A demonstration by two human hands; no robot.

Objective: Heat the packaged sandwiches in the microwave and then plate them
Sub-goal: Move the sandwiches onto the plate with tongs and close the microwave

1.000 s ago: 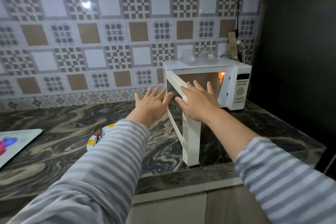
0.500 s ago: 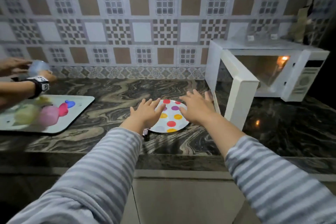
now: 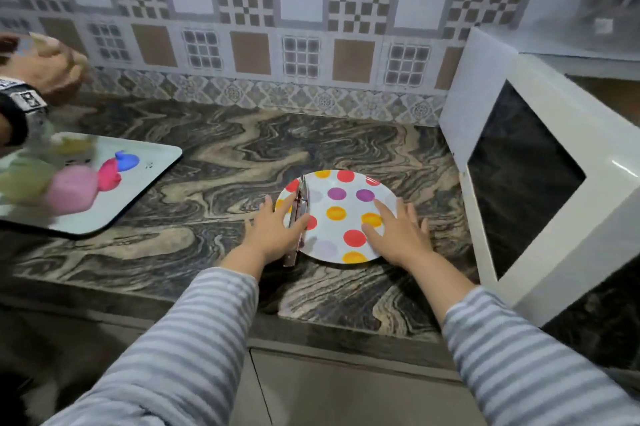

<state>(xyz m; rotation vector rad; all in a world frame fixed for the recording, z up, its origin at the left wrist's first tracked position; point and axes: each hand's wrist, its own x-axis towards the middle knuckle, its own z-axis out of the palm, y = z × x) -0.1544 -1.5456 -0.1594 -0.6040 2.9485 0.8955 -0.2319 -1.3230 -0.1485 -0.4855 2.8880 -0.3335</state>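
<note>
Obstacles: open microwave door [image 3: 540, 183] juts over the counter's right; tray [image 3: 138, 190] far left; another person's hand [image 3: 45, 69] above it. Bare counter [image 3: 214, 155] between tray and plate [image 3: 337, 218].

A dark counter [image 3: 214, 162] with swirling marble veins fills the middle of the frame. A polka-dot plate [image 3: 341, 214] sits at centre. A white tray [image 3: 145, 180] lies at the left edge. A white microwave [image 3: 464, 96], its door open, stands at the right.
</note>
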